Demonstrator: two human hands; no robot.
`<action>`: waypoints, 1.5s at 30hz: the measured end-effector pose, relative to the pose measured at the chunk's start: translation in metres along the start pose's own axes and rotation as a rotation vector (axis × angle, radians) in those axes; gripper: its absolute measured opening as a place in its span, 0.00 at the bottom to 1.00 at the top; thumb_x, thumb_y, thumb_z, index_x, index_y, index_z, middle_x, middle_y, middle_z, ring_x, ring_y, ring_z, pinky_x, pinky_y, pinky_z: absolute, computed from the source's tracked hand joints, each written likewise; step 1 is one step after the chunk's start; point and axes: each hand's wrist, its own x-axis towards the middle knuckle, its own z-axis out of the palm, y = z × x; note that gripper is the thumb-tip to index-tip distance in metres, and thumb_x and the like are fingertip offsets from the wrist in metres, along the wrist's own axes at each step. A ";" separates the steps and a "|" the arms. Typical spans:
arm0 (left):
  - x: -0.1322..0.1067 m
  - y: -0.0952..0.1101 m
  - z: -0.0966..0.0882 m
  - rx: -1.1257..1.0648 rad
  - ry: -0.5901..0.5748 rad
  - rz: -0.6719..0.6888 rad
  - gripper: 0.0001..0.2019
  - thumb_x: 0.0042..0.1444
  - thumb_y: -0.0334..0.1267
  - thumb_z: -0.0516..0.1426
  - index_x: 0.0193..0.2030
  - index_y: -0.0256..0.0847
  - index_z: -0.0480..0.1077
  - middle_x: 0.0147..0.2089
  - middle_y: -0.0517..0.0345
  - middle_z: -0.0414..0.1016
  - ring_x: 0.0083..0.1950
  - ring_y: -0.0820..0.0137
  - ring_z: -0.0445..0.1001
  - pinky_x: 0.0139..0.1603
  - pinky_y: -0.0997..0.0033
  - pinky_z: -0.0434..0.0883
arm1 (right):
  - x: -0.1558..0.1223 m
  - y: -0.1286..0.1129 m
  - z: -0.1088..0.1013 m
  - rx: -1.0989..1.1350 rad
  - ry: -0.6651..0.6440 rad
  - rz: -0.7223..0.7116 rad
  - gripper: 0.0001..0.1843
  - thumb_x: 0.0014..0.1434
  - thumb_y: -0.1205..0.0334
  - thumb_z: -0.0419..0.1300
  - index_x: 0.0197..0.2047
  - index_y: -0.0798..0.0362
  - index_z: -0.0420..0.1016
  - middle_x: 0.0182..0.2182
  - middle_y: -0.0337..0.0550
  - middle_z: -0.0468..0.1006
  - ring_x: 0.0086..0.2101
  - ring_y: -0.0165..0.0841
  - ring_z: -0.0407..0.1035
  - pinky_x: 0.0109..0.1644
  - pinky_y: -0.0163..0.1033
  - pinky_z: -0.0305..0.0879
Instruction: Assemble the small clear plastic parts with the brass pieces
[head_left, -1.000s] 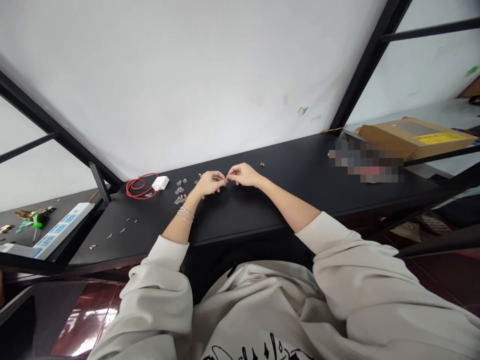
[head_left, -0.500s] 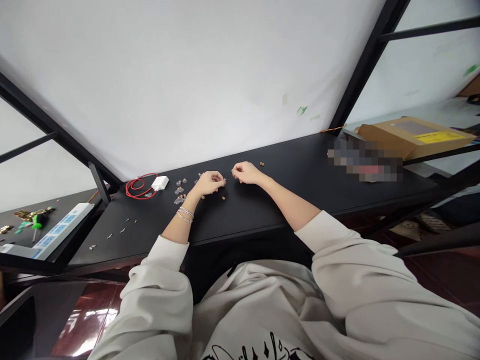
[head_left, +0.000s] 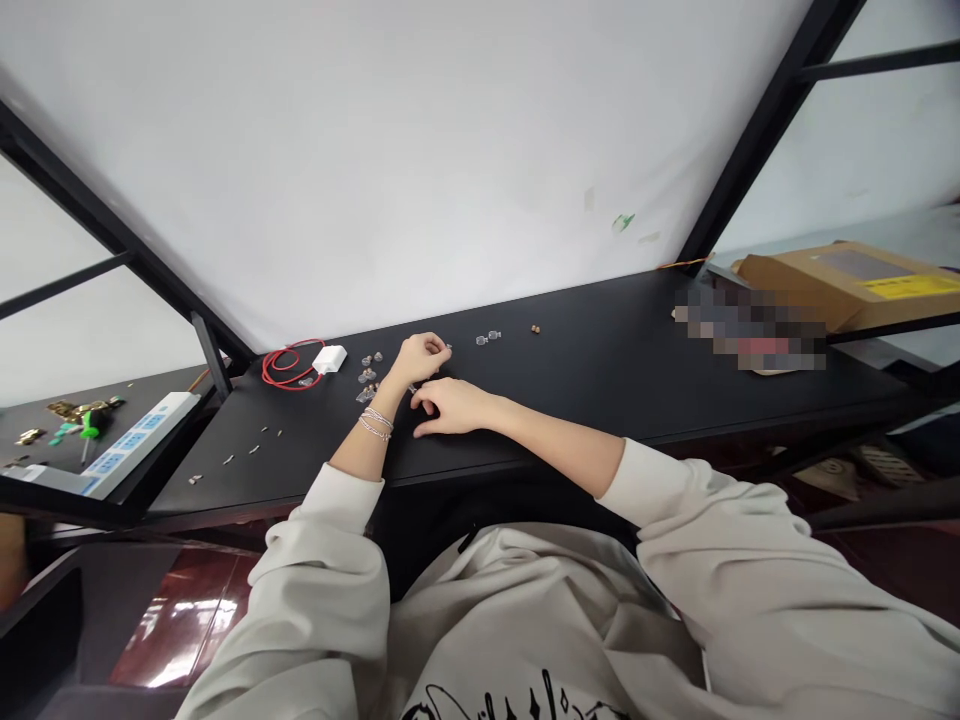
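While I sit at the black table (head_left: 600,385), the head view shows my left hand (head_left: 424,357) curled into a loose fist, knuckles up, resting on the tabletop. I cannot tell whether anything is pinched inside it. Thin bracelets (head_left: 375,422) circle that wrist. My right hand (head_left: 452,409) lies close at its five o'clock, palm down, with thumb and forefinger a little apart and nothing between them that I can see. A tiny pale piece (head_left: 412,388) lies between the two hands, at eleven o'clock from my right forefinger's tip and just beside it.

A cluster of small clear parts (head_left: 367,377) sits near my left hand at its eight o'clock. Two more clear parts (head_left: 487,339) lie at two o'clock from that hand, and a small brown piece (head_left: 535,328) lies farther out the same way. At nine o'clock from the cluster are a white charger (head_left: 331,359) and, touching it, a coiled red cable (head_left: 287,366). Far off at three o'clock a cardboard box (head_left: 847,280) rests at the table's end. A white power strip (head_left: 135,452) lies on the next table at eight o'clock.
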 end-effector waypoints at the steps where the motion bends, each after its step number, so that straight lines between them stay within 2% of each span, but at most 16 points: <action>1: 0.000 -0.001 -0.001 -0.004 0.028 -0.008 0.05 0.53 0.38 0.62 0.32 0.39 0.73 0.28 0.57 0.78 0.24 0.71 0.75 0.30 0.71 0.71 | 0.002 -0.002 0.004 -0.042 0.011 0.012 0.19 0.57 0.54 0.72 0.48 0.56 0.80 0.34 0.43 0.81 0.32 0.32 0.71 0.33 0.35 0.58; 5: 0.002 -0.003 -0.004 0.012 0.110 0.003 0.06 0.53 0.39 0.62 0.32 0.39 0.73 0.31 0.54 0.81 0.29 0.69 0.77 0.34 0.70 0.73 | -0.001 0.010 -0.002 -0.041 0.074 0.097 0.15 0.60 0.58 0.69 0.49 0.55 0.78 0.32 0.40 0.79 0.30 0.30 0.70 0.33 0.34 0.56; 7: 0.002 -0.003 -0.004 0.031 0.118 0.019 0.05 0.52 0.39 0.62 0.31 0.39 0.73 0.32 0.53 0.81 0.33 0.67 0.79 0.37 0.70 0.73 | -0.005 0.021 -0.011 -0.039 0.114 0.139 0.16 0.59 0.58 0.70 0.48 0.55 0.78 0.31 0.39 0.79 0.29 0.30 0.70 0.34 0.34 0.57; 11: 0.002 -0.002 -0.003 0.065 0.108 0.021 0.06 0.53 0.39 0.62 0.31 0.40 0.73 0.32 0.54 0.81 0.33 0.66 0.79 0.38 0.69 0.74 | -0.009 0.035 -0.019 -0.013 0.092 0.157 0.17 0.58 0.55 0.71 0.47 0.54 0.81 0.32 0.40 0.81 0.30 0.30 0.71 0.36 0.34 0.59; 16: 0.002 -0.002 -0.001 0.089 0.100 0.016 0.05 0.53 0.39 0.62 0.32 0.40 0.74 0.32 0.54 0.81 0.34 0.66 0.79 0.41 0.69 0.74 | -0.007 0.036 -0.011 -0.047 0.119 0.133 0.05 0.61 0.59 0.67 0.38 0.51 0.83 0.34 0.40 0.82 0.32 0.30 0.72 0.37 0.34 0.59; 22: 0.003 -0.006 0.000 0.075 0.084 0.035 0.05 0.53 0.39 0.63 0.33 0.40 0.75 0.33 0.56 0.81 0.33 0.68 0.79 0.42 0.70 0.75 | -0.008 0.034 -0.012 -0.002 0.139 0.136 0.03 0.59 0.63 0.68 0.35 0.53 0.82 0.32 0.41 0.83 0.31 0.30 0.73 0.37 0.34 0.62; 26: 0.004 -0.008 0.000 0.074 0.094 0.039 0.05 0.53 0.38 0.63 0.33 0.40 0.75 0.32 0.56 0.81 0.34 0.68 0.79 0.41 0.70 0.74 | -0.010 0.037 -0.019 0.090 0.168 0.115 0.04 0.59 0.62 0.67 0.35 0.53 0.82 0.31 0.41 0.83 0.30 0.30 0.74 0.38 0.35 0.65; 30: 0.004 -0.007 0.001 0.086 0.089 0.041 0.04 0.53 0.38 0.63 0.33 0.40 0.74 0.33 0.55 0.81 0.34 0.68 0.79 0.40 0.70 0.74 | -0.012 0.043 -0.027 0.157 0.232 0.203 0.06 0.60 0.60 0.67 0.33 0.54 0.80 0.22 0.38 0.79 0.24 0.30 0.74 0.36 0.35 0.68; 34: 0.005 -0.007 0.001 0.113 0.102 0.049 0.04 0.53 0.38 0.63 0.33 0.40 0.75 0.34 0.55 0.81 0.35 0.67 0.79 0.41 0.70 0.73 | -0.012 0.050 -0.033 0.257 0.330 0.317 0.06 0.60 0.62 0.67 0.32 0.54 0.77 0.21 0.39 0.79 0.18 0.29 0.72 0.25 0.32 0.68; 36: 0.005 -0.008 0.002 0.108 0.102 0.038 0.05 0.54 0.39 0.64 0.34 0.40 0.75 0.33 0.55 0.81 0.34 0.68 0.78 0.41 0.70 0.73 | -0.010 0.056 -0.034 0.305 0.408 0.387 0.07 0.59 0.64 0.68 0.31 0.54 0.76 0.23 0.41 0.81 0.19 0.30 0.73 0.22 0.31 0.68; 40: 0.006 -0.010 0.001 0.095 0.095 0.025 0.06 0.54 0.40 0.64 0.34 0.40 0.75 0.33 0.55 0.81 0.31 0.69 0.77 0.39 0.70 0.73 | -0.006 0.072 -0.039 0.382 0.569 0.505 0.08 0.57 0.68 0.68 0.28 0.54 0.74 0.23 0.44 0.81 0.25 0.33 0.78 0.22 0.31 0.72; 45: 0.006 -0.008 0.002 0.104 0.093 0.020 0.06 0.55 0.41 0.63 0.34 0.40 0.76 0.34 0.56 0.81 0.32 0.69 0.77 0.40 0.70 0.73 | -0.009 0.094 -0.057 0.387 0.666 0.568 0.05 0.54 0.72 0.68 0.31 0.56 0.76 0.26 0.44 0.82 0.23 0.31 0.77 0.20 0.29 0.71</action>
